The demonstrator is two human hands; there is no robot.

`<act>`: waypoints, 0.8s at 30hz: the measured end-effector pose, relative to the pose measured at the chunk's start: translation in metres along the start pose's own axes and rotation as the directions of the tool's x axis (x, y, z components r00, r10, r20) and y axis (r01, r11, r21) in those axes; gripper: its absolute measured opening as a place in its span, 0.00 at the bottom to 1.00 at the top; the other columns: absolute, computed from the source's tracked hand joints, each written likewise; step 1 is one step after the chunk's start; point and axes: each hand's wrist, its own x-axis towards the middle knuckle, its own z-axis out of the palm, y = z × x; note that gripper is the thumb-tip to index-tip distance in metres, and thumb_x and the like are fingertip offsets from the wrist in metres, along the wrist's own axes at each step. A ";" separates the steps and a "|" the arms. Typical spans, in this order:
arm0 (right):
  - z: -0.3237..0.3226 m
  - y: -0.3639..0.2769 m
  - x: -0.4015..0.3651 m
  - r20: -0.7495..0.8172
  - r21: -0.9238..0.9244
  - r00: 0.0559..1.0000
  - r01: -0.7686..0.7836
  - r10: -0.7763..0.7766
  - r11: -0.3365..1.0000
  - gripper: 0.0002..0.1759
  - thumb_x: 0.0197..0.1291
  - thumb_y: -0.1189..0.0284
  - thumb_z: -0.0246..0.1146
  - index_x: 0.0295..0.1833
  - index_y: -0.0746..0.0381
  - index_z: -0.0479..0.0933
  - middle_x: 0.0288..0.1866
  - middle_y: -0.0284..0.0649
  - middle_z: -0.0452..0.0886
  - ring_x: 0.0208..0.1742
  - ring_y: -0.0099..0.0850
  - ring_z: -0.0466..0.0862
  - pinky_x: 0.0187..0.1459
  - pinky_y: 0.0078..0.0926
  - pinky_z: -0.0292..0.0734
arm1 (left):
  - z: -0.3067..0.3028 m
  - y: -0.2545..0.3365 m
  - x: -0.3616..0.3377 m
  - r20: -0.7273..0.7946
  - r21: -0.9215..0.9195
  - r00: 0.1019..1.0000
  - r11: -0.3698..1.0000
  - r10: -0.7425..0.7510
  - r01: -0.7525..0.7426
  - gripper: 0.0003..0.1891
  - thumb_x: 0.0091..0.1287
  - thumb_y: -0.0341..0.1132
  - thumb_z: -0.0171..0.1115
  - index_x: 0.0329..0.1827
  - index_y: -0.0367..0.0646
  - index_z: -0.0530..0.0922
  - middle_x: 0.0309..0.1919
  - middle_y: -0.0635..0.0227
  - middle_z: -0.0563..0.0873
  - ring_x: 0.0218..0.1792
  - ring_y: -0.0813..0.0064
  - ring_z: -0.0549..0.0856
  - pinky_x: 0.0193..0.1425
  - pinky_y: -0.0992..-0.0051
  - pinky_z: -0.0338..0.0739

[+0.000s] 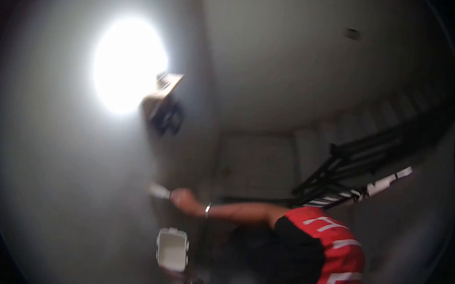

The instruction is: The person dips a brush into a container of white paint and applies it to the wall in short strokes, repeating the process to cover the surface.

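From the right, my outstretched right arm with a wristband reaches toward the pale wall (96,186). My right hand (185,201) is closed round the handle of a paintbrush (160,191), its pale head at or close to the wall; contact cannot be made out. Below it, my left hand (171,274), dim and mostly hidden, holds a white paint tray (172,249) at its lower edge. The tray's inside looks pale. A dark band or watch (196,283) shows at the left wrist. Motion blurs both hands.
A glaring lamp (129,65) lights the wall beside a small ledge with a dark object (166,115). Dark stair railings (339,168) and steps (378,116) run up to the right. A small plate (352,34) sits on the far wall.
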 end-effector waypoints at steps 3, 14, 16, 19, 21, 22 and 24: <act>-0.027 -0.055 0.020 0.027 -0.021 0.993 0.112 -0.111 0.993 0.16 0.65 0.67 0.54 0.33 0.68 0.78 0.29 0.53 0.79 0.30 0.47 0.77 0.35 0.41 0.73 | -0.022 -0.007 -0.024 -0.072 0.094 0.995 0.993 0.074 -0.067 0.35 0.67 0.62 0.44 0.67 0.42 0.65 0.61 0.57 0.74 0.58 0.56 0.77 0.54 0.56 0.78; -0.038 -0.034 -0.003 0.094 0.303 0.992 -0.107 0.082 0.947 0.19 0.68 0.62 0.57 0.47 0.70 0.80 0.24 0.27 0.75 0.27 0.16 0.71 0.29 0.20 0.67 | -0.040 0.005 -0.071 0.009 -0.480 0.994 0.871 -0.108 0.099 0.36 0.65 0.64 0.44 0.69 0.47 0.62 0.60 0.54 0.75 0.51 0.45 0.81 0.33 0.50 0.85; -0.033 -0.004 -0.012 0.119 0.138 0.974 -0.209 0.193 0.968 0.19 0.66 0.61 0.58 0.44 0.69 0.81 0.23 0.27 0.73 0.25 0.16 0.70 0.27 0.20 0.66 | -0.032 0.015 -0.074 0.060 -0.527 0.994 0.842 -0.096 0.113 0.37 0.65 0.64 0.43 0.69 0.47 0.62 0.60 0.55 0.75 0.52 0.45 0.81 0.34 0.48 0.85; -0.038 0.024 -0.024 0.086 0.003 0.970 -0.228 0.227 0.974 0.19 0.64 0.62 0.58 0.42 0.69 0.81 0.21 0.28 0.72 0.23 0.18 0.70 0.26 0.23 0.66 | -0.026 0.019 -0.075 0.069 -0.501 0.995 0.860 -0.074 0.098 0.36 0.65 0.64 0.43 0.69 0.47 0.62 0.61 0.56 0.75 0.51 0.46 0.81 0.34 0.49 0.85; -0.040 0.022 -0.021 0.078 0.040 0.968 -0.243 0.240 0.969 0.18 0.64 0.63 0.59 0.43 0.69 0.82 0.20 0.28 0.72 0.23 0.18 0.70 0.26 0.22 0.65 | -0.032 0.012 -0.073 0.078 -0.515 0.994 0.851 -0.075 0.105 0.36 0.66 0.63 0.44 0.69 0.47 0.62 0.61 0.56 0.75 0.52 0.47 0.81 0.34 0.49 0.85; -0.042 0.021 -0.018 0.062 0.074 0.965 -0.260 0.256 0.963 0.18 0.63 0.63 0.59 0.43 0.69 0.82 0.19 0.28 0.71 0.22 0.18 0.70 0.26 0.22 0.65 | -0.035 0.009 -0.074 0.098 -0.530 0.992 0.840 -0.079 0.119 0.36 0.66 0.63 0.44 0.69 0.47 0.62 0.61 0.56 0.74 0.52 0.47 0.81 0.35 0.49 0.85; -0.049 -0.013 -0.001 0.052 0.098 0.962 -0.271 0.267 0.958 0.18 0.64 0.63 0.59 0.42 0.68 0.82 0.20 0.27 0.71 0.22 0.18 0.69 0.25 0.22 0.64 | -0.033 0.011 -0.075 0.079 -0.519 0.993 0.847 -0.084 0.113 0.36 0.66 0.63 0.44 0.69 0.46 0.62 0.62 0.56 0.74 0.52 0.47 0.81 0.34 0.50 0.84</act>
